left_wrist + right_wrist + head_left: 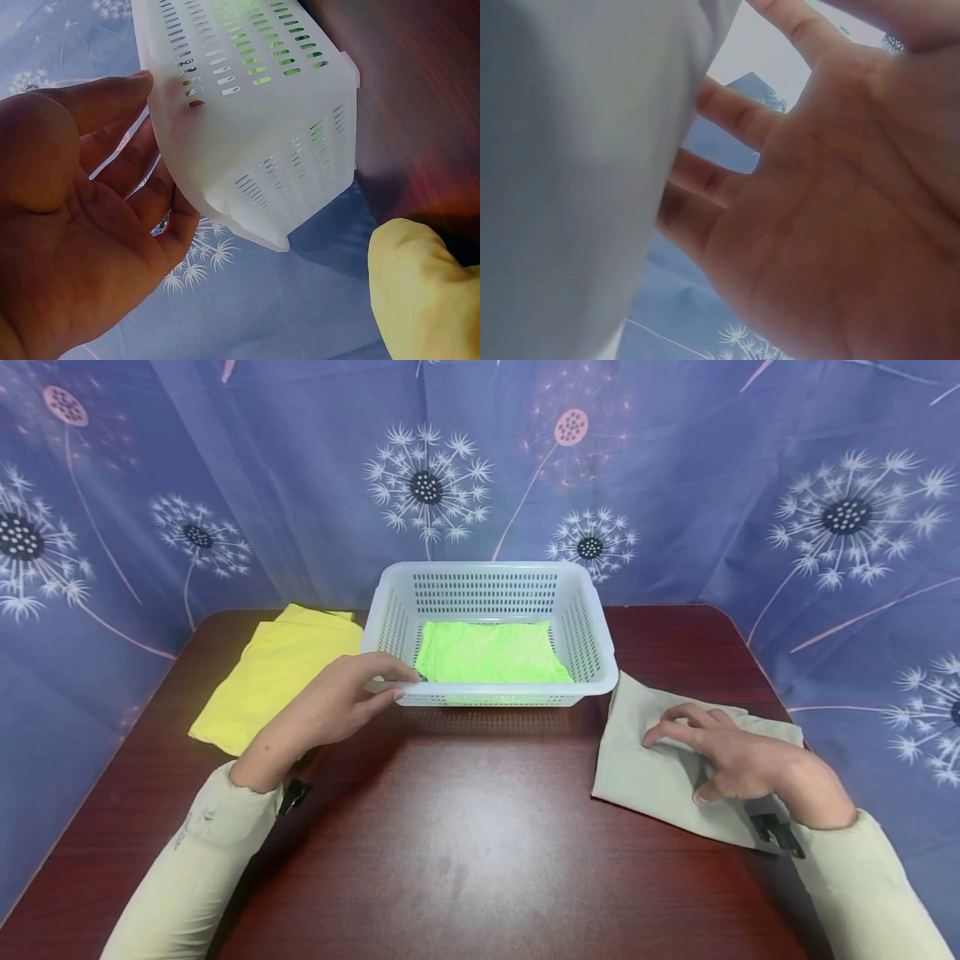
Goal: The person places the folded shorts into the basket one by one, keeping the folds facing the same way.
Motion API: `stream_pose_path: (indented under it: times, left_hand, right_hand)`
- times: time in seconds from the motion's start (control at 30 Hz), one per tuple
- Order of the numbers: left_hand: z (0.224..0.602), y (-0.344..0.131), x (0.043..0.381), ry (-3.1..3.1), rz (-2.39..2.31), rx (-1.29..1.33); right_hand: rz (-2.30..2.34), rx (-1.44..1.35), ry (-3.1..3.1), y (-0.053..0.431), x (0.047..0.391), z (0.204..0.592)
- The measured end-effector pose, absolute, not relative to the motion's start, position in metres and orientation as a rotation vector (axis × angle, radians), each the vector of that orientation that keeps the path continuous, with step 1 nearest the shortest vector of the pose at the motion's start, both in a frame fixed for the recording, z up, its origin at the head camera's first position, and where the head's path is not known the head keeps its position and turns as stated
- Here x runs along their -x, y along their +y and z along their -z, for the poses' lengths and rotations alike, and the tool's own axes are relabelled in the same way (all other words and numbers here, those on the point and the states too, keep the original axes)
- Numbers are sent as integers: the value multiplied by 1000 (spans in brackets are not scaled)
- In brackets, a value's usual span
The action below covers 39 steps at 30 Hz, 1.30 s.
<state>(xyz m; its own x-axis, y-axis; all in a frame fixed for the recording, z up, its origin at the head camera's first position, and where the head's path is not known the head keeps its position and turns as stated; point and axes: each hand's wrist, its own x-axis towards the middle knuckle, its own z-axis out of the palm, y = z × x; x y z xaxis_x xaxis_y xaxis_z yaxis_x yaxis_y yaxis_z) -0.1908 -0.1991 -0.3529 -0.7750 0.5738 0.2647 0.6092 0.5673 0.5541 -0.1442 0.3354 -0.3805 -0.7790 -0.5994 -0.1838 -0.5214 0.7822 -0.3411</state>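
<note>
A pale plastic basket [487, 693] with slotted walls stands near the table's back edge, a folded bright green cloth [487, 652] inside it. My left hand [352, 693] pinches the basket's near left corner. In the left wrist view, the thumb lies outside the rim of the basket [285, 157] and the fingers reach over it. On the right, my right hand [727, 752] is spread over a folded grey cloth [637, 760], fingers slightly bent and apart. The right wrist view shows the fingertips right at the grey cloth [570, 180], partly hidden by it.
A folded yellow cloth [277, 668] lies on the dark red wooden table [480, 843], left of the basket and behind the left forearm. Behind the table hangs a blue curtain [300, 460] with a dandelion print, close to the table's back edge.
</note>
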Motion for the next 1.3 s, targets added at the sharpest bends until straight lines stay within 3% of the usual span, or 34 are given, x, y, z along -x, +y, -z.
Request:
stream_pose_path:
  times: [1.3]
  left_hand:
    - [353,-200,192,-2765,1032,1014]
  right_hand:
    - [396,1097,2543,311,131,376]
